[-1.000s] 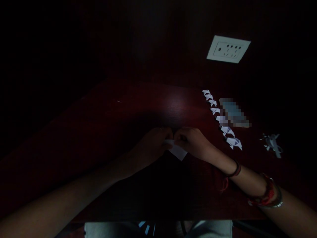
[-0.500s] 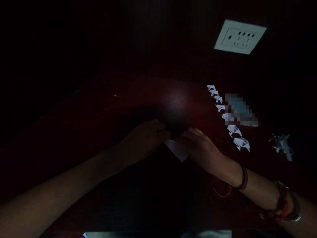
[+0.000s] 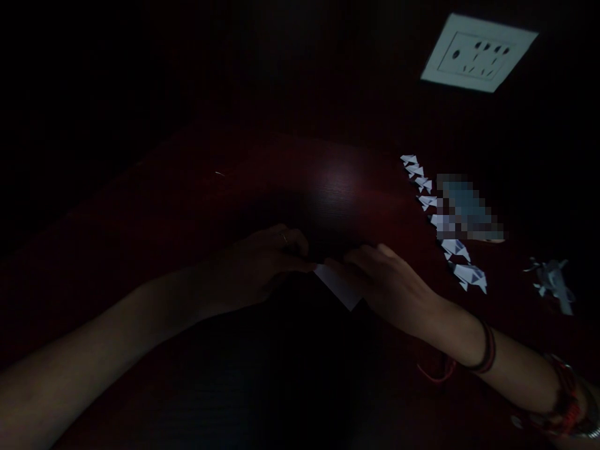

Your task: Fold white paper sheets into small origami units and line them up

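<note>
The scene is very dark. A small white piece of paper (image 3: 338,286) lies on the dark red wooden table (image 3: 337,187) between my hands. My left hand (image 3: 262,265), with a ring on one finger, has its fingers curled and their tips pressed at the paper's left corner. My right hand (image 3: 391,281) lies over the paper's right side with its fingers stretched flat, pressing it down. Thread bands and bangles circle my right wrist.
A row of several small folded white paper pieces (image 3: 443,222) runs along the table's right side beside a blurred-out flat object (image 3: 466,209). Another folded paper shape (image 3: 553,284) lies at the far right. A white wall socket (image 3: 478,53) sits at top right.
My right hand has spread flatter over the paper, less of which shows. My left hand stays at its corner. The camera tilted, so everything sits slightly to the right.
</note>
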{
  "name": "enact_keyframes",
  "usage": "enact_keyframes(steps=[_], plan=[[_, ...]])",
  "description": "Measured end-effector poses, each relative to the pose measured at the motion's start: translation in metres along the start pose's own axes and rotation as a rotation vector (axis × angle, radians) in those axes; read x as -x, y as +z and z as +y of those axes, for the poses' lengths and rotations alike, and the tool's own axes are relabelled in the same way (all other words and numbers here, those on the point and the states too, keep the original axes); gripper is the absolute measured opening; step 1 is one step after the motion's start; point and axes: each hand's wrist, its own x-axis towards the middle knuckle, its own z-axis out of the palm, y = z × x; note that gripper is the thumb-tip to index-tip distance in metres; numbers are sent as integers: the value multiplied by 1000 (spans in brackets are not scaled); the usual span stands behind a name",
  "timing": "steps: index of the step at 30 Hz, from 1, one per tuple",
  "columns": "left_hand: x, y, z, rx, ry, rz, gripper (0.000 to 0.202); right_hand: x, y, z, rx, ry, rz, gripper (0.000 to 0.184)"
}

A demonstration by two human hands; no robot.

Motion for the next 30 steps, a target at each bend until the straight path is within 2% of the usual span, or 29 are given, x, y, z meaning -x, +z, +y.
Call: enact_keyframes(steps=[5,9,13,16,19,21,25,30], plan=[[0,-7,3,23,-65,-85,48,-2,-3,-1,54,-32,-14,26],[4,-6,6,8,-72,-62,49,6,-6,-2,82,-21,-24,25],[3,-7,8,20,-72,-51,41,17,-9,1,51,69,1,22],[-2,-8,10,45,-55,-42,31,14,-11,6,-82,174,46,18],[-7,-6,12,49,-48,0,23,-3,-10,11,-323,246,96,18],[-10,-3,12,48,-53,35,17,-17,-7,13,-419,239,35,14],[-19,6,10,108,-103,113,12,-32,1,12,-419,308,-109,5],[-28,13,13,120,-173,146,7,-22,-2,4,-375,348,-87,6]])
